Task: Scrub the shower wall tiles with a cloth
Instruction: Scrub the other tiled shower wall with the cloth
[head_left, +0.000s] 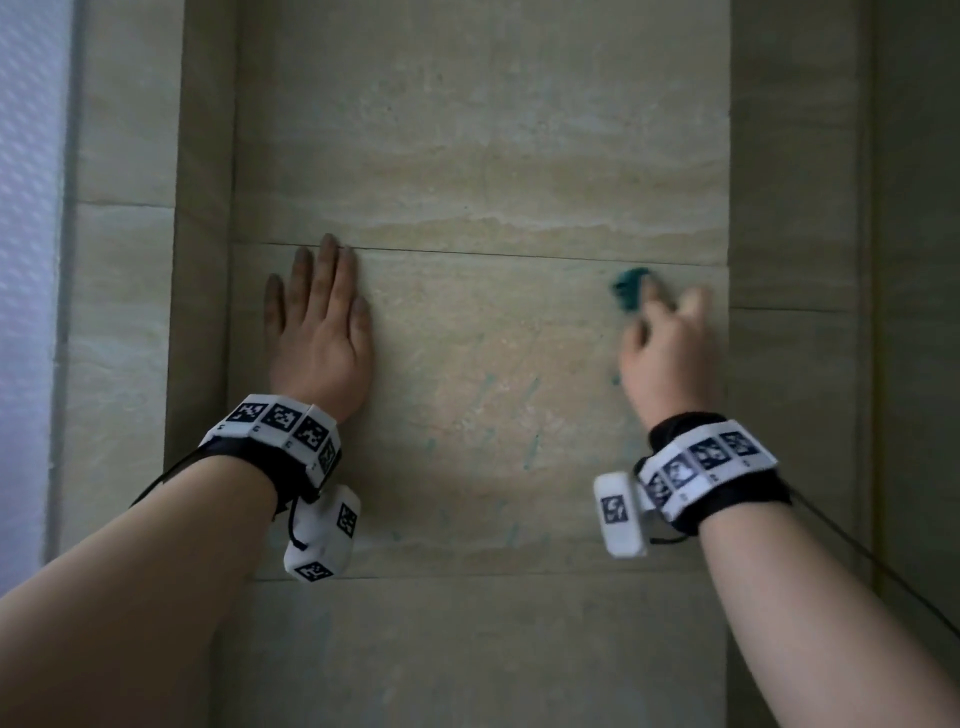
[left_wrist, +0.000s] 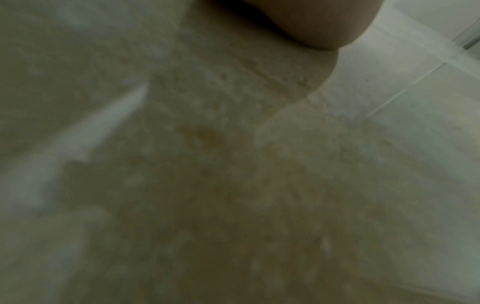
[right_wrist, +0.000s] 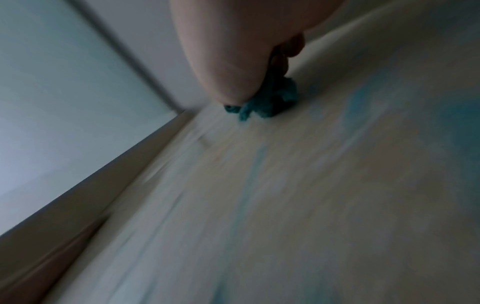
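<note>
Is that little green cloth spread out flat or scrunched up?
Scrunched up. The cloth shows as a small bunched wad, gripped in the right hand and pressed against the wall tile.

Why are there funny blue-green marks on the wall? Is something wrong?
Yes, faint teal streaks smear the beige tile below the hands. They match the teal cloth the right hand grips, so it may be leaving colour. The left hand rests flat on the tile.

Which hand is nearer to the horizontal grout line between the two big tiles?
Left. The left hand lies flat on the wall, its fingertips reaching that grout line. The right hand, holding the teal cloth, is a little below the line.
</note>
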